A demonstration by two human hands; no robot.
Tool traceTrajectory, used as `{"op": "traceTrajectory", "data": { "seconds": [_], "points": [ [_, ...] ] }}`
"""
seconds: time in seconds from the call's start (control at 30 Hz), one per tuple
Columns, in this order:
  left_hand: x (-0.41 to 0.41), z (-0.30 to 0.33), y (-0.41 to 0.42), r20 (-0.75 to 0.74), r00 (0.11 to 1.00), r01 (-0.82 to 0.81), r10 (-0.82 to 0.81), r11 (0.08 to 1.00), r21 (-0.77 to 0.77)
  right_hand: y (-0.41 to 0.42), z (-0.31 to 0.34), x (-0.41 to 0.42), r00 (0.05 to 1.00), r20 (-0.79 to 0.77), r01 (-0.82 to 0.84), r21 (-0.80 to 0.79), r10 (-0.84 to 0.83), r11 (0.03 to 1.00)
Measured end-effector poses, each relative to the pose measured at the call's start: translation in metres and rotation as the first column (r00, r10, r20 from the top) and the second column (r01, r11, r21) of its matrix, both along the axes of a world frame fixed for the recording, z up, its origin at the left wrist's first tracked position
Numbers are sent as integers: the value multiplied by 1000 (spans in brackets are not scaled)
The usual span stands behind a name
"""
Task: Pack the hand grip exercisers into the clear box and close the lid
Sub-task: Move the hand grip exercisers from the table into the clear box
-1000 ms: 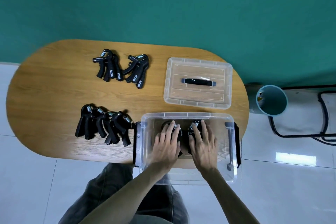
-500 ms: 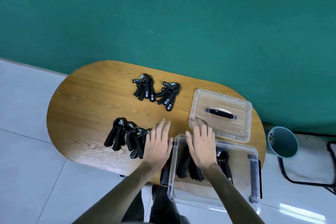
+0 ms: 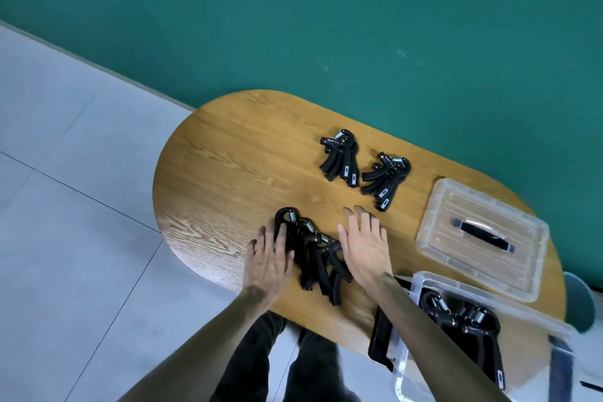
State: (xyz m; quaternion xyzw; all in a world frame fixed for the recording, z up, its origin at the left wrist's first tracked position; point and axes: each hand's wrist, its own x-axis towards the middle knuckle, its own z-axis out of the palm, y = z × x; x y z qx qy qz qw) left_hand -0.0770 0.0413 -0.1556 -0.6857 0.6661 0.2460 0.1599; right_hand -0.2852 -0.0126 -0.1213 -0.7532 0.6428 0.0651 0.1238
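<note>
With some black spring-loaded hand grip exercisers already lying in the clear plastic box at the near right table edge, judged mid-packing. Left hand and right hand, both flat-fingered, flanking the near black cluster, touching it, nothing gripped. Next: squeeze together, lift, carry right. Farther back, two clusters waiting; clear lid off.

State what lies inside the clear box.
Inside the clear box lie black hand grip exercisers with steel springs; the right forearm covers part of them, so the count is uncertain.
</note>
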Motion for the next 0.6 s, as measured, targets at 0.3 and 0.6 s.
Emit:
{"op": "traceTrajectory", "data": {
  "seconds": [0.3,0.6],
  "points": [
    [20,-45,-21,-69,997,36,-34,999,30,-42,-45,39,999,-40,-23,0,23,1000],
    [15,-100,-22,-172,984,-43,34,998,-47,-129,-91,49,996,-3,91,-43,-91,995]
  ]
}}
